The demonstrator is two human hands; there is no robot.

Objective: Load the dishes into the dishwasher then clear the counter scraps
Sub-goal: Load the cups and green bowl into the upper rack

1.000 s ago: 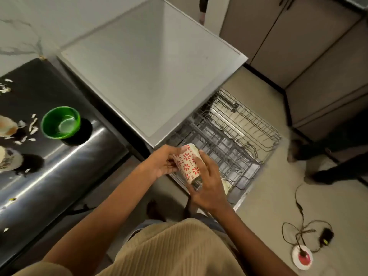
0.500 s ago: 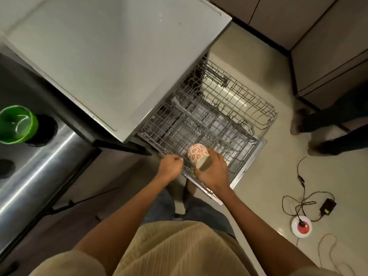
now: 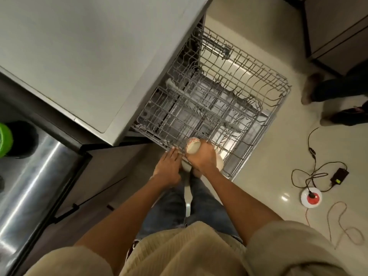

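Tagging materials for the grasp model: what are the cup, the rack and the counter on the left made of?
Cup: looks like glazed ceramic, cream with a red flower print and a smooth, thick rim; could be melamine.
Rack: thin metal wire, seemingly with a grey coating, matte.
Counter: probably brushed stainless steel, with streaky bright reflections along its rounded edge.

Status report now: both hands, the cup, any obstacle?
Right hand grips cup over rack. Left hand open at rack edge. No obstacle seen.
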